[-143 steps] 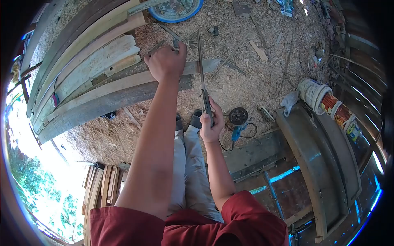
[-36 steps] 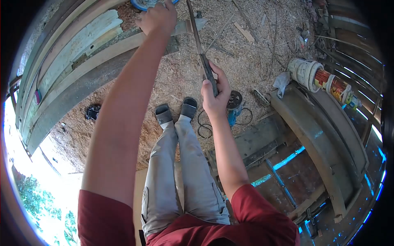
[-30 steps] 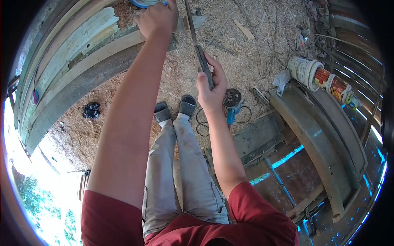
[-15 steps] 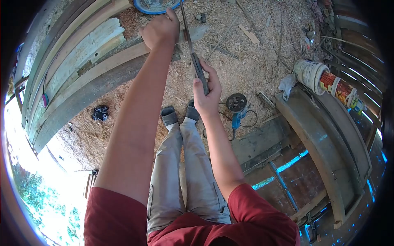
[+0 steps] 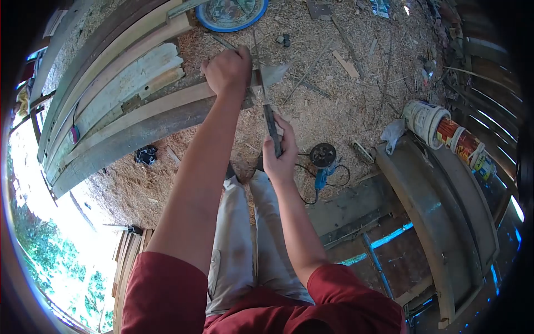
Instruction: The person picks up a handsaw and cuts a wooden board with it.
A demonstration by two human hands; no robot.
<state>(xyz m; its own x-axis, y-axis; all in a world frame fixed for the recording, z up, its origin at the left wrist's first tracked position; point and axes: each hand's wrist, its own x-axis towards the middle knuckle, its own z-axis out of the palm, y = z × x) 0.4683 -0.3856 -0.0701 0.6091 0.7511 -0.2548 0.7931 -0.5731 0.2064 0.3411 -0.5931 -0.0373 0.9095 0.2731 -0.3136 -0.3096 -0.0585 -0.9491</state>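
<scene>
My left hand (image 5: 228, 71) is closed in a fist, its handle grip hidden from above. A broad, pale grey blade (image 5: 275, 73), which looks like a large knife, juts out to the right beside it. My right hand (image 5: 281, 150) wraps round the thick, dark lower end of a long, narrow strip (image 5: 271, 122), thumb lying along one side. The strip points away from me, thinning towards its far end, and passes across the blade close to my left fist. Whether strip and blade touch, I cannot tell.
Long planks (image 5: 139, 119) lie at the left. A blue-rimmed basin (image 5: 232, 25) sits ahead on the shavings-covered ground. An angle grinder (image 5: 322, 164) with its cord lies right of my feet. Buckets (image 5: 425, 119) and curved wooden pieces (image 5: 428, 206) stand at the right.
My view has shifted, so the surroundings sit lower and slightly right. My left fist has come nearer to my right hand along the strip. Both hands keep their grips.
</scene>
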